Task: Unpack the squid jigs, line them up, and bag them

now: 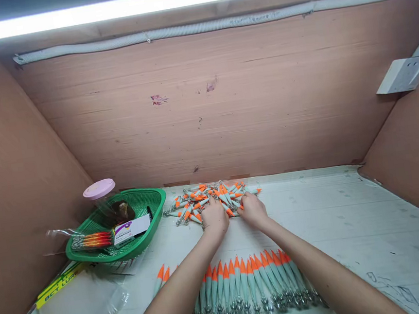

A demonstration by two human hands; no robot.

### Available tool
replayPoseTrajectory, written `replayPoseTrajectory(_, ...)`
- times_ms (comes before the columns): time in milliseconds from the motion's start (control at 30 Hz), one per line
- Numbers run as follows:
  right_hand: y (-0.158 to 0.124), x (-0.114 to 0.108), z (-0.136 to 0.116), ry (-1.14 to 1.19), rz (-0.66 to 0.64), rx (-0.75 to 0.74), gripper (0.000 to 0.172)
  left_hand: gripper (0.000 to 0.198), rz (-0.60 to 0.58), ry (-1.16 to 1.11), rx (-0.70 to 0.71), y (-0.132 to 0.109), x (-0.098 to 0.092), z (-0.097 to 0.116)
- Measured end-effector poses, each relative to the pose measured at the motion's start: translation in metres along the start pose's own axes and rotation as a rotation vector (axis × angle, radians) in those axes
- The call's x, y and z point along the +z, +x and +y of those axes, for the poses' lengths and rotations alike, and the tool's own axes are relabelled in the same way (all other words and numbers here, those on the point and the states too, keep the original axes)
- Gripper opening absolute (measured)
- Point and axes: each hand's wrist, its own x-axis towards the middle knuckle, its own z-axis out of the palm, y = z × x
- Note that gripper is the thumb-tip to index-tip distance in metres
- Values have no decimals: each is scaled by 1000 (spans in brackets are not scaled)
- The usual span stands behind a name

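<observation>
A loose pile of squid jigs, pale green with orange tips and metal hook crowns, lies toward the back of the table. My left hand is closed at the front of this pile, its fingertips hidden among the jigs. Just to its right, my right hand is closed at the pile's right edge, with the orange end of a squid jig at its fingertips. Nearer to me, a row of squid jigs lies side by side, orange tips away from me and hooks toward me. My forearms cover parts of that row.
A green basket at the left holds a pink-lidded jar, a small white box and a packet of red-orange lures. A clear plastic bag lies before it. Wooden panels enclose the table's back and sides.
</observation>
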Motion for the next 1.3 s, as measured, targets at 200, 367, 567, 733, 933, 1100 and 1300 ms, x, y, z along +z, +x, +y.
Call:
replayPoseTrajectory(200,31,-17,24,178,1,119,6,4,-49,-278,-93,26,-21,3)
replayPoseTrajectory(367,47,-27,51,501,-21,146,20,16,-172,-728,-64,32,-47,-7)
replayPoseTrajectory(567,39,-19,46,716,94,79,20,19,-215,-1157,-66,12,-52,-17)
replayPoseTrajectory(733,31,-30,26,675,304,-30,9,23,-239,-1350,-130,0,-53,-27)
replayPoseTrajectory(933,24,-53,10,646,339,-128,10,28,-302,-1488,-140,-12,-59,-35)
replayPoseTrajectory(1100,3,-78,7,746,270,-139,13,30,-361,-1546,-112,-25,-66,-37)
replayPoseTrajectory(1300,-57,-109,-6,1211,-252,-116,43,28,-495,-1474,2,-52,-75,-40)
